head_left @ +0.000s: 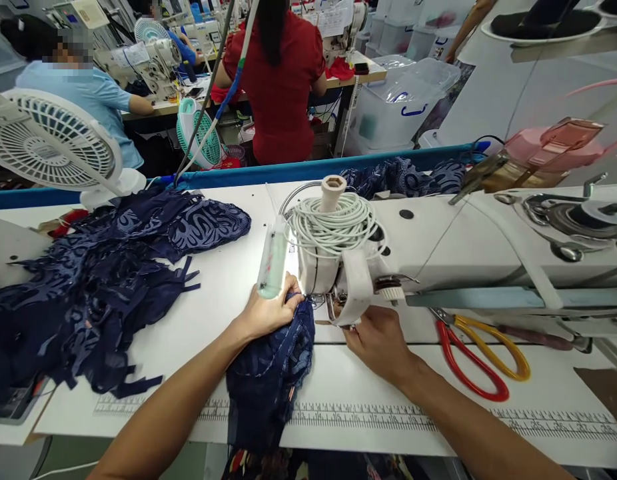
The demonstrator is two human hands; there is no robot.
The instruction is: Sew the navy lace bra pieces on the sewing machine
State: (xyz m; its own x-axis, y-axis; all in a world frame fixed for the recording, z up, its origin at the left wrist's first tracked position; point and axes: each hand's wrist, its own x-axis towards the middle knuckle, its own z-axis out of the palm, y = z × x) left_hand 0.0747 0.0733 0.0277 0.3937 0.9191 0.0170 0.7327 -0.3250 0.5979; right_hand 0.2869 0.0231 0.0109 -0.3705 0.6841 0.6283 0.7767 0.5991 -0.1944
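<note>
My left hand (272,310) pinches the upper edge of a navy lace garment piece (268,373), just left of the needle area of a white sewing machine (428,233). The piece hangs down over the table's front edge. My right hand (381,340) is curled at the right of the needle area. Its fingertips are partly hidden by the machine head, so what they hold, if anything, does not show. A clear tube-like lamp (272,263) hangs over my left hand. Coiled pale cord (333,223) lies around a spool post on the machine.
Navy lace pieces (133,267) are heaped on the left, with more navy lace (403,177) behind the machine. Scissors with red and yellow handles (481,353) lie right of my right hand. A printed ruler (358,415) runs along the front edge. A white fan (58,143) stands back left; co-workers sit beyond.
</note>
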